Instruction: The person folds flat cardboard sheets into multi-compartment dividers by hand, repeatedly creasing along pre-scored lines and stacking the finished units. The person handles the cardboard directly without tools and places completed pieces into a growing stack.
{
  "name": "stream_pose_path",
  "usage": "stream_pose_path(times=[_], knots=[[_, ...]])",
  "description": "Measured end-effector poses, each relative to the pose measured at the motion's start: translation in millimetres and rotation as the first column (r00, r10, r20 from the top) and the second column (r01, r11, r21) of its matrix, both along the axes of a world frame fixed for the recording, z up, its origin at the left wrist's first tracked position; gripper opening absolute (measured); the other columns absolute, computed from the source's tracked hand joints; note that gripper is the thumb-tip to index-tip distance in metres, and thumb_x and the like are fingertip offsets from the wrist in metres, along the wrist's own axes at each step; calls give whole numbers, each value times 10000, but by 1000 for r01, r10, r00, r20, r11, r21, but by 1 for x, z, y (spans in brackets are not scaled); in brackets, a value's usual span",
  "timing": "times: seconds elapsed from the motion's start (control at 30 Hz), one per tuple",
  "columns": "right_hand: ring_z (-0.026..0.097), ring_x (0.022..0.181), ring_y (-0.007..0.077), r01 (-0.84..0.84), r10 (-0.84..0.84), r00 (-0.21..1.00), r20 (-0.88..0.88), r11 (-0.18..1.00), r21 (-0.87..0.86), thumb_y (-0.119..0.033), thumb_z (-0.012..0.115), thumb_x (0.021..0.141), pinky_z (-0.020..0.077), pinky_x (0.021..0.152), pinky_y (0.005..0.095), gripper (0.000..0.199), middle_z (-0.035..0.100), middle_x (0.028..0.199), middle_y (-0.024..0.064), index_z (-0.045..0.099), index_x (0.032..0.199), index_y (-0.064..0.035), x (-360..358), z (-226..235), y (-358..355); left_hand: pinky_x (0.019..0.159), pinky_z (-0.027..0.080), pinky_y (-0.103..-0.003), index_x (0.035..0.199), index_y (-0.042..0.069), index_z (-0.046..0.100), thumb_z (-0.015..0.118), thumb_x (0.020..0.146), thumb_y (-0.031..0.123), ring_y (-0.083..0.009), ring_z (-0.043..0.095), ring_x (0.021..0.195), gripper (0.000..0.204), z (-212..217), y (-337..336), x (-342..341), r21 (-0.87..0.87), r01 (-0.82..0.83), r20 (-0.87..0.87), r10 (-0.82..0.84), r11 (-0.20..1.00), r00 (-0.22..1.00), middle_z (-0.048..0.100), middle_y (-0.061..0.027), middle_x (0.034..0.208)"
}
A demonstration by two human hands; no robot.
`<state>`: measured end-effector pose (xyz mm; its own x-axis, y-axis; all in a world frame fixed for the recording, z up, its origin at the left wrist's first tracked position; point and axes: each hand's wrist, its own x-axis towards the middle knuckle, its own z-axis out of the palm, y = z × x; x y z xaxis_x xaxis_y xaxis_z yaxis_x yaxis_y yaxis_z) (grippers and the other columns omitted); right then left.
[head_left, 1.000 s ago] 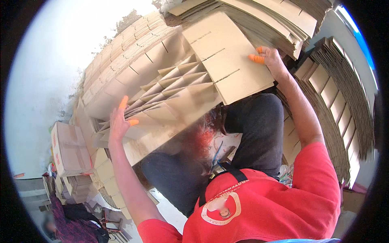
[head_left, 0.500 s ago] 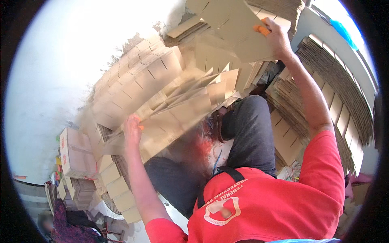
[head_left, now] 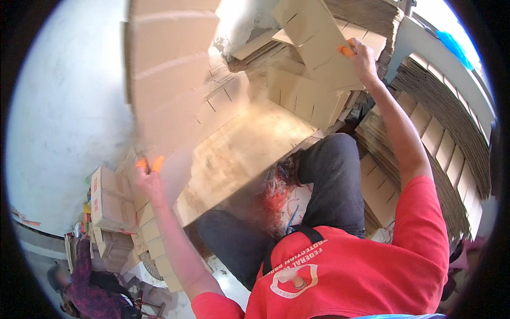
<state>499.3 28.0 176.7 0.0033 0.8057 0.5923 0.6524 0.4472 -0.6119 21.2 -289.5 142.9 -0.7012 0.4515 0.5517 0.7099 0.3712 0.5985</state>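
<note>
My left hand [head_left: 150, 178] is raised at the left, orange covers on two fingertips, which point up and stand apart. Just above those fingertips, a large tan cardboard partition [head_left: 175, 69] stands on end, blurred and close to view; I see no clear grip on it. At the upper right my right hand [head_left: 364, 58], also with orange fingertip covers, is closed on the edge of a slotted cardboard sheet [head_left: 313, 37]. Below and between my hands lies a bare tan work board [head_left: 249, 143], slanting across in front of my knees.
Slotted cardboard is stacked behind the board [head_left: 297, 93] and in tall piles on the right [head_left: 441, 117]. A closed carton [head_left: 112, 199] stands at the left. Red plastic strands [head_left: 275, 194] lie between my legs. Another person [head_left: 93, 287] is at the lower left.
The cardboard partition has swung up from the work board to the upper left, leaving the board's surface showing. My left hand has moved slightly left; my right hand still holds its sheet.
</note>
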Motion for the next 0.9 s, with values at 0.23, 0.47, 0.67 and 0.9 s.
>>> stream_pose_path(times=[0.23,0.47,0.67,0.9], knots=[[563,652,315,-311,319,930,183,948,-71,-210,726,822,454,637,391,262,590,720,198,608,919,2,-72,-77,20,793,528,-371,1066,-3,677,734,782,50,-301,654,902,294,49,-75,-14,-62,-136,-692,56,989,720,680,-150,1074],[613,775,341,-14,173,869,464,946,-325,-236,740,773,458,694,424,255,632,805,183,639,866,-22,-90,-127,49,790,538,-428,1129,15,613,587,781,-28,-340,611,992,352,-46,-141,-73,-338,-526,-728,137,780,671,592,-127,1171],[655,934,280,-38,89,923,373,989,-143,-259,686,831,496,814,349,233,698,999,89,728,1020,-129,-74,-154,65,746,546,-424,1046,-39,622,575,796,0,-330,600,941,257,-118,-153,-107,-524,-616,-655,185,587,733,583,-145,1086],[667,829,327,31,25,929,369,989,-145,-246,597,928,502,741,402,190,704,921,114,644,1034,-96,-63,-135,57,735,545,-444,962,8,651,643,853,176,-311,627,911,201,-179,-135,-114,-808,-483,-433,215,338,875,638,-119,944]])
